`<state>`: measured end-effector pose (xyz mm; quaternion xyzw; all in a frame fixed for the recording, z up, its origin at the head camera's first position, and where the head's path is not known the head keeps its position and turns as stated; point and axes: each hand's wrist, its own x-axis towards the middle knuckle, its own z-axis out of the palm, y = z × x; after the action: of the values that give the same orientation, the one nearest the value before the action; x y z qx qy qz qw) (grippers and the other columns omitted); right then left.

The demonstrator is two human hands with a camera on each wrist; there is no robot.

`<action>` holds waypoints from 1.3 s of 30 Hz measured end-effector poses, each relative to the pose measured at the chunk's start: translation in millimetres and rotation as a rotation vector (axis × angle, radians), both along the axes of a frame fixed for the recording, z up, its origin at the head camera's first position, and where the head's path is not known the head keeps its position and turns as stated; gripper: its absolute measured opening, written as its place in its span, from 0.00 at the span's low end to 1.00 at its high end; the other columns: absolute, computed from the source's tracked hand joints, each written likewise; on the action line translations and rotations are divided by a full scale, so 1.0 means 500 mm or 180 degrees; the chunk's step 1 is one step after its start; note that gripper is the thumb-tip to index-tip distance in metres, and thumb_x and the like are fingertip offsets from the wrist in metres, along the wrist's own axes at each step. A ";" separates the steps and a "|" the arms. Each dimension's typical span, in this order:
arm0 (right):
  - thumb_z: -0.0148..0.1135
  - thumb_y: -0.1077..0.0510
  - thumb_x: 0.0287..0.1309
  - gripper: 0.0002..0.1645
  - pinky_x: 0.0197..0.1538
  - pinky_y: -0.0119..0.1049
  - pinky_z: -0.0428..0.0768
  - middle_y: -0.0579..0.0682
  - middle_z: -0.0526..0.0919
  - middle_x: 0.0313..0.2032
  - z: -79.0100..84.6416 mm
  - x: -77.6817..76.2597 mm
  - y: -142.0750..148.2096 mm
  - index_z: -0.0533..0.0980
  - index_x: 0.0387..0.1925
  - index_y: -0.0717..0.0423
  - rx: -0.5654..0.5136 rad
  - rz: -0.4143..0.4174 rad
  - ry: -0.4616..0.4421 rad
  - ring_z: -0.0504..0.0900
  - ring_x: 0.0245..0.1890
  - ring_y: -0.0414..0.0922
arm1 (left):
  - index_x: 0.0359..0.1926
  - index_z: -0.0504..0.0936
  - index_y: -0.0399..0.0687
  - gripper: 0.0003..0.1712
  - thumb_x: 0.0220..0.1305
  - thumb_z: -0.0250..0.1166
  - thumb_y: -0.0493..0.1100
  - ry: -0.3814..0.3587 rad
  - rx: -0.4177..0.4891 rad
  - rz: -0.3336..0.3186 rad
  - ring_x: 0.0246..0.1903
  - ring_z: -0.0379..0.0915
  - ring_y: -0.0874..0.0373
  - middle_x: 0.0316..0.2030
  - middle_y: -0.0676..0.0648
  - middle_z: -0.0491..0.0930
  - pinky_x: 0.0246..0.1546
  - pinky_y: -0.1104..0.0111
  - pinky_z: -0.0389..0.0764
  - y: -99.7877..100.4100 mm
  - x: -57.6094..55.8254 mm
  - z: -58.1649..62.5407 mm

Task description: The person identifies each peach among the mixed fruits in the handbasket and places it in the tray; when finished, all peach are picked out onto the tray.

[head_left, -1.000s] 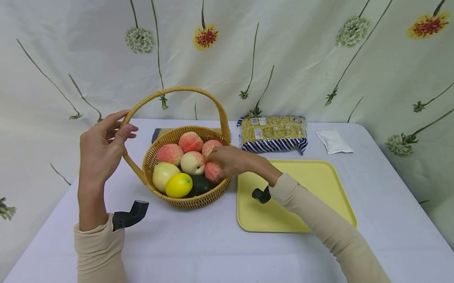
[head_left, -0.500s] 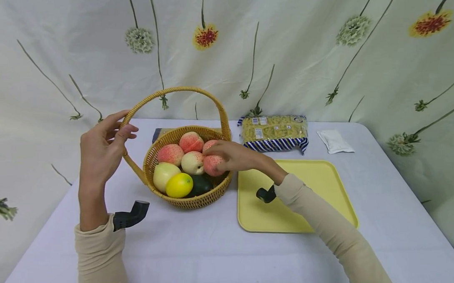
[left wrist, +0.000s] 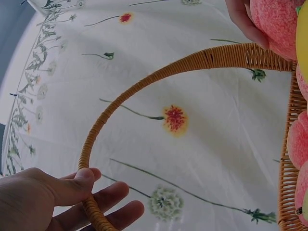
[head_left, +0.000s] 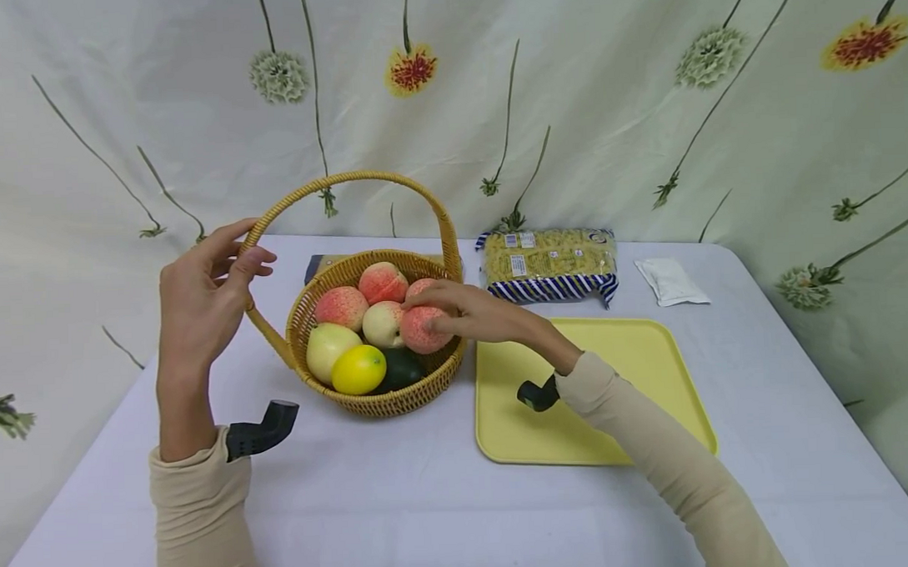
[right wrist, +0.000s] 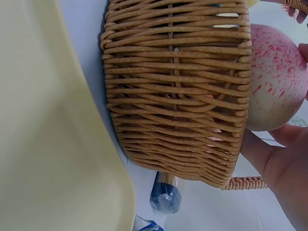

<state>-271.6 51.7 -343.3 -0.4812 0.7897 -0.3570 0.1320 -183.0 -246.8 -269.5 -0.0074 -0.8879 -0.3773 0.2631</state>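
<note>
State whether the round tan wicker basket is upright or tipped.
Upright: in the head view, the basket stands with its opening facing up, its arched wicker handle rising above, and bright yellow oval fruit inside.

Wrinkled beige sleeves (head_left: 204, 519) and a bent black wrist device (head_left: 261, 435) each side

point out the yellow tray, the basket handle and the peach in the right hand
Yellow tray (head_left: 519, 440), head view: bare surface toward its near left corner.
Basket handle (left wrist: 154, 77), left wrist view: middle of its arch.
Held peach (right wrist: 273, 79), right wrist view: speckled side facing the camera.
</note>
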 end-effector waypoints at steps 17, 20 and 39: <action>0.60 0.47 0.55 0.34 0.59 0.40 0.70 0.42 0.71 0.62 -0.002 0.010 -0.009 0.69 0.64 0.48 0.0000 0.0093 -0.0299 0.70 0.56 0.40 | 0.64 0.74 0.59 0.23 0.69 0.58 0.47 0.0007 0.0010 0.0013 0.33 0.74 0.76 0.40 0.44 0.83 0.38 0.81 0.72 -0.002 0.002 0.000; 0.68 0.49 0.51 0.40 0.61 0.40 0.70 0.44 0.69 0.63 -0.005 0.010 -0.008 0.67 0.65 0.49 -0.0024 0.0104 -0.0390 0.69 0.59 0.40 | 0.64 0.73 0.59 0.23 0.69 0.57 0.47 -0.0012 0.0010 0.0015 0.33 0.74 0.76 0.41 0.41 0.83 0.39 0.82 0.72 -0.001 0.002 0.001; 0.66 0.47 0.54 0.40 0.58 0.42 0.73 0.45 0.69 0.64 -0.012 0.033 -0.013 0.64 0.68 0.45 -0.0048 -0.0026 -0.0315 0.72 0.57 0.39 | 0.64 0.73 0.59 0.23 0.69 0.57 0.47 -0.0016 -0.0010 0.0027 0.33 0.73 0.77 0.41 0.40 0.82 0.37 0.83 0.71 0.000 0.001 0.000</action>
<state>-255.2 45.3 -349.3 -0.4607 0.7814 -0.3869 0.1658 -182.4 -246.7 -269.6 -0.0032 -0.8892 -0.3748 0.2624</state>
